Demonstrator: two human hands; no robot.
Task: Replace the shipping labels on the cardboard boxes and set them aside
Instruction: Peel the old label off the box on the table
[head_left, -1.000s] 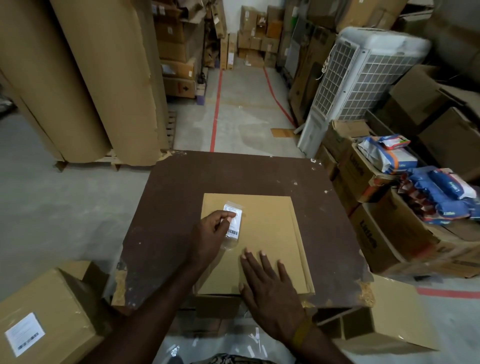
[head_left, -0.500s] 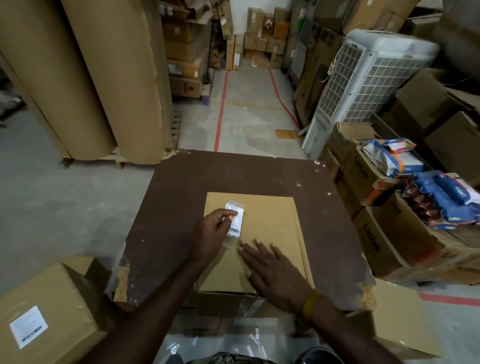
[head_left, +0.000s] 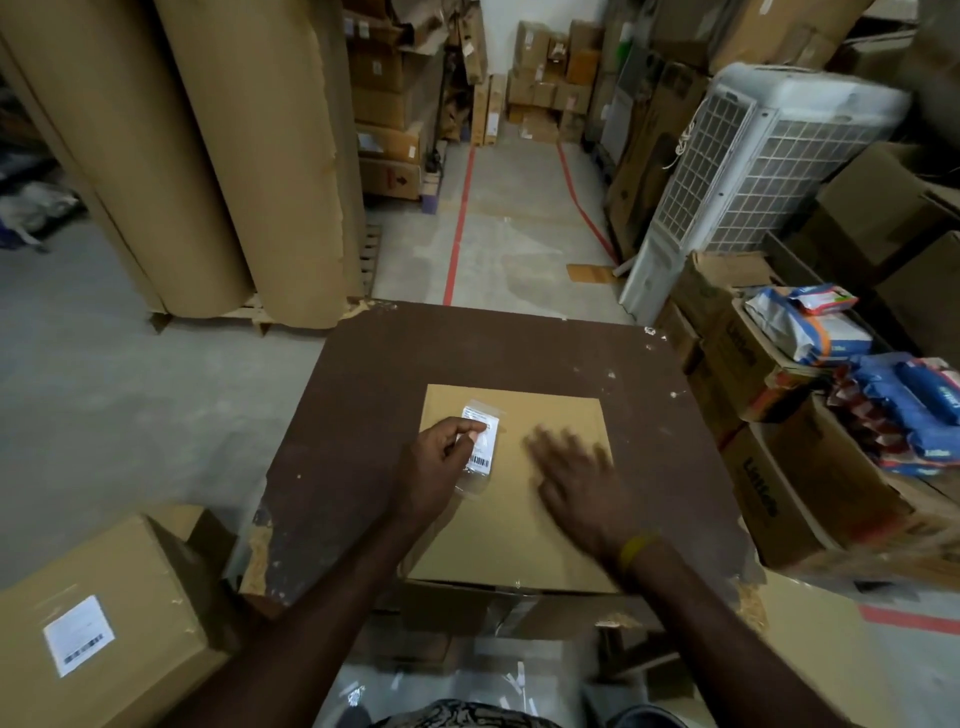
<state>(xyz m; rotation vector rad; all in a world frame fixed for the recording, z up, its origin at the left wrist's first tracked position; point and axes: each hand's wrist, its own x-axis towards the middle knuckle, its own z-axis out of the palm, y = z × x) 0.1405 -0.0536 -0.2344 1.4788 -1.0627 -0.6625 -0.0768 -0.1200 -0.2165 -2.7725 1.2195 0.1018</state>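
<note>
A: Label (head_left: 480, 441) status?
B: I see the left hand (head_left: 441, 462) grip pinching it atop the cardboard box (head_left: 519, 519); right hand (head_left: 576, 480) spread flat just beside. Not stuck yet, I judge. Tabletop (head_left: 363, 415) beneath. Setting aside remains.

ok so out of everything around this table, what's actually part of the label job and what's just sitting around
Part of the job:
- flat cardboard box on the brown table
- label in its clear sleeve, pinched by the left hand
- right hand, spread over the box
- labelled box on the floor, left

Lying about:
- cardboard rolls
- white air cooler
- blue packets
</note>
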